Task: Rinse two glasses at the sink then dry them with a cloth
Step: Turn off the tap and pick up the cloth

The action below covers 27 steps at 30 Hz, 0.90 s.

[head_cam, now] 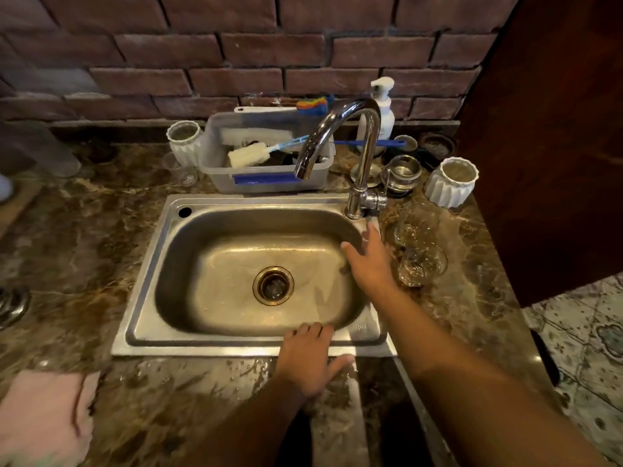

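Sink (236, 201): steel, single basin, set in a brown marbled surface (84, 247); round drain (273, 285) at the middle; basin wet, holding no items.
Tap (337, 129): chrome, arched, at the sink's right rear corner; spout over the basin; no stream of water to be seen.
Far glass (416, 227) and near glass (421, 264): clear, standing close together on the surface just right of the sink, outside the basin; neither is held.
Cloth (43, 419): pink, lying on the surface at lower left, well apart from both glasses.
Right hand (369, 261): over the basin's right edge, just beside the glasses; fingers straight and reaching up toward the lever at the tap's base; grip open, holding nothing; contact with the lever cannot be told.
Left hand (310, 355): palm down on the wet surface, fingers spread over the sink's front rim; grip open, holding nothing.
Behind the sink: grey tub (266, 176) holding brushes; pump bottle (382, 106); steel cup (403, 173); two white ribbed pots, left (185, 139) and right (451, 182); brick wall (236, 45).
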{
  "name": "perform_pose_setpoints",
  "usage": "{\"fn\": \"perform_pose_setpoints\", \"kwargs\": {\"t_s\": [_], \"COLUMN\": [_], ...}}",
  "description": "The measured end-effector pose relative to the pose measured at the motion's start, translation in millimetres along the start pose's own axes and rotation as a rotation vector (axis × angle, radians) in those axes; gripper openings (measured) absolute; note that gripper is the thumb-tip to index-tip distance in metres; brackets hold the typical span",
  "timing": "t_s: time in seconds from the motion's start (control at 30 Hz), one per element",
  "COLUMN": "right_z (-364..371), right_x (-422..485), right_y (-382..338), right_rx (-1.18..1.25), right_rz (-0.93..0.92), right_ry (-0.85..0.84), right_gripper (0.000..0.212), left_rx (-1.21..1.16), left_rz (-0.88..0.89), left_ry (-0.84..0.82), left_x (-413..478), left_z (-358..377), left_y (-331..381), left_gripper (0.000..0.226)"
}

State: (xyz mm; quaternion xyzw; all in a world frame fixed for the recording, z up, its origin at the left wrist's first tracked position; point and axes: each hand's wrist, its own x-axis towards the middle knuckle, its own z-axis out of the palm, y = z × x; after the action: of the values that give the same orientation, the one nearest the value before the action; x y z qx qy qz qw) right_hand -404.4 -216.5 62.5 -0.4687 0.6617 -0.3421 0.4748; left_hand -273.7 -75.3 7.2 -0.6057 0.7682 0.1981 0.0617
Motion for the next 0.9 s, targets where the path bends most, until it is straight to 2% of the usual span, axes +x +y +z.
{"fn": "perform_pose_setpoints", "kwargs": {"t_s": [0.1,0.17,0.33,0.4,0.53,0.67,0.8,0.9], "right_z": [2,6,40,66,134,210,280,321], "right_x": [-35,-53,-83,-96,-131,-166,-202,-220], "right_y": [5,8,-1,-8,-24,-29,-32,-31], "right_rx": [-0.091,-0.152,-0.386,-0.493,-0.643,-0.758,-0.650,-0.671], "right_rz": [-0.005,-0.001,0.073,0.045,-0.073,-0.265,-0.254,-0.286], "right_ry": [-0.091,-0.136,-0.431,-0.538,-0.716,-0.722,-0.740,-0.715], "right_gripper": [0.072,0.067,0.044,0.035,0.030,0.023,0.015,0.024], "left_rx": [-0.227,-0.297,-0.263,-0.274,-0.297,-0.224,-0.177,-0.090], "left_rz": [-0.030,-0.036,-0.091,-0.115,-0.205,-0.302,-0.351,-0.333], "left_ry": [-0.041,-0.034,-0.043,-0.012,0.120,0.259,0.337,0.365], "left_x": [-5,-14,-62,-85,-140,-202,-253,-273], "left_z": [-11,-20,-39,-42,-44,-39,-18,-1], "left_y": [-9,-24,-87,-117,-181,-243,-303,-340], "left_gripper": [0.056,0.047,0.040,0.032,0.019,0.026,0.026,0.039]}}
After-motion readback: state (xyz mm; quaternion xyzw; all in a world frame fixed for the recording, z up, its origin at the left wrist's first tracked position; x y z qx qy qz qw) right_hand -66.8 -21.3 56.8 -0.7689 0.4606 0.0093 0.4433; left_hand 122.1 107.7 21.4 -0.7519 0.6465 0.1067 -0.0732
